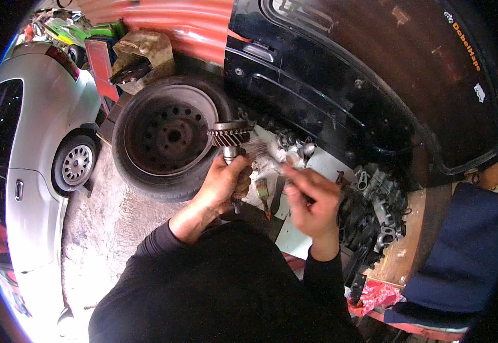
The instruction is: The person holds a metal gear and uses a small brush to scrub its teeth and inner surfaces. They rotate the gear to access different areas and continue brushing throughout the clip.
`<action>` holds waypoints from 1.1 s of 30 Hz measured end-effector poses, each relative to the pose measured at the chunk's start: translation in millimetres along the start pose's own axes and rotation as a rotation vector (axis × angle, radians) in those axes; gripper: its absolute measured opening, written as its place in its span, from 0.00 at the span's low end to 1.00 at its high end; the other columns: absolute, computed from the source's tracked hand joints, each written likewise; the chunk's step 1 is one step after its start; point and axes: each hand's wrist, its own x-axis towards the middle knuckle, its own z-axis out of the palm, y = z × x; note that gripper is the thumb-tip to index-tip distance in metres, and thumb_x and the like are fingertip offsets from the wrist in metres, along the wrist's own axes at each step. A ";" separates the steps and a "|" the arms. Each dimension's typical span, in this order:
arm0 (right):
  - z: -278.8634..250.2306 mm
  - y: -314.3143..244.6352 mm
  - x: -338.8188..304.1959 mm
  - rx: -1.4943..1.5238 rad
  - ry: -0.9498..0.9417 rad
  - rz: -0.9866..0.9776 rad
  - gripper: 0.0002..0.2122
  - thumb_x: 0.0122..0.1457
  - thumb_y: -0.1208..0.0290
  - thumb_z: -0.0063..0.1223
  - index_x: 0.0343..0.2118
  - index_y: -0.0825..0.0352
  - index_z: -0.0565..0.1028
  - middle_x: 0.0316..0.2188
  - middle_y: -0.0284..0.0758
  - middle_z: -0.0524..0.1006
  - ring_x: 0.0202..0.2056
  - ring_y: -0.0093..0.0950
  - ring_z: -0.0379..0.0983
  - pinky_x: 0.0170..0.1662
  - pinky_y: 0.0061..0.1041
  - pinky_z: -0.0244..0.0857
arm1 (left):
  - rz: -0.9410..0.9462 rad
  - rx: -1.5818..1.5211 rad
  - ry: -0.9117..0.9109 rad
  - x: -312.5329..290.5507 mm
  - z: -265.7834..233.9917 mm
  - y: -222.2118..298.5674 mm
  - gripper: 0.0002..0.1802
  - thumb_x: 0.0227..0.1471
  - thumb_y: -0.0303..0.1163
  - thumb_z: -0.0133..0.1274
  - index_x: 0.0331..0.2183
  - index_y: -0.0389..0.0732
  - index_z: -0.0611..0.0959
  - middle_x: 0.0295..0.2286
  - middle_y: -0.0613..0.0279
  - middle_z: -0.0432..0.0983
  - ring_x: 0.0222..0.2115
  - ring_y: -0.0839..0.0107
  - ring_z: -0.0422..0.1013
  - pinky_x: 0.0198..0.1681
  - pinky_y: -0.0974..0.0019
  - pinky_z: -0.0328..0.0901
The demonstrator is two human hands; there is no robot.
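My left hand (226, 186) is closed round the shaft of a metal gear shaft, with its toothed gear (230, 136) held upright above my fist. To its right, my right hand (313, 201) grips a brush, its bristles (256, 150) smeared by motion beside the gear; the exact kind of brush is hard to make out. Whether the bristles touch the gear I cannot tell. Below and between my hands lies a paintbrush (264, 197) with a worn, greenish head. The lower end of the shaft pokes out under my left fist.
A tyre on a steel rim (172, 137) lies just left of my hands. Several metal engine parts (380, 200) are heaped at the right, beside a white board (300, 234). A black car panel (317, 86) stands behind. A silver car (43, 131) is parked far left, and dark blue cloth (460, 257) hangs at right.
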 end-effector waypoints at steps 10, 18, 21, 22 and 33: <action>-3.8 7.6 -6.1 0.013 0.077 -0.028 0.18 0.57 0.78 0.60 0.51 0.61 0.82 0.26 0.35 0.79 0.26 0.23 0.76 0.29 0.25 0.69 | 0.028 0.064 -0.107 -11.9 4.0 2.1 0.12 0.65 0.32 0.52 0.28 0.44 0.73 0.17 0.77 0.60 0.15 0.85 0.53 0.17 0.73 0.46; 11.7 44.2 -5.9 -0.051 0.088 0.014 0.19 0.59 0.76 0.58 0.54 0.56 0.81 0.21 0.34 0.71 0.19 0.26 0.65 0.25 0.28 0.62 | 0.047 0.081 -0.070 0.6 1.6 -8.4 0.07 0.63 0.33 0.54 0.36 0.45 0.72 0.20 0.76 0.62 0.16 0.85 0.56 0.17 0.75 0.50; 7.8 8.3 -5.3 -0.008 0.024 0.027 0.18 0.60 0.76 0.57 0.54 0.58 0.81 0.22 0.35 0.73 0.19 0.28 0.65 0.25 0.28 0.62 | -0.004 -0.006 -0.031 5.5 -4.7 -12.7 0.06 0.63 0.33 0.54 0.36 0.45 0.73 0.19 0.76 0.63 0.15 0.85 0.56 0.16 0.75 0.48; 9.0 -6.8 -5.1 0.027 -0.011 0.040 0.18 0.61 0.76 0.57 0.54 0.58 0.81 0.22 0.35 0.73 0.19 0.29 0.65 0.25 0.28 0.62 | 0.030 0.011 -0.004 4.5 -4.6 -14.6 0.06 0.63 0.33 0.54 0.37 0.45 0.73 0.19 0.76 0.62 0.15 0.85 0.55 0.16 0.75 0.48; 5.1 -14.9 -0.1 -0.076 -0.143 0.094 0.15 0.62 0.76 0.56 0.52 0.71 0.79 0.37 0.45 0.83 0.32 0.29 0.79 0.42 0.28 0.72 | 0.206 0.199 0.063 -1.8 2.3 -5.5 0.06 0.65 0.30 0.51 0.42 0.40 0.75 0.20 0.75 0.66 0.16 0.86 0.58 0.17 0.76 0.52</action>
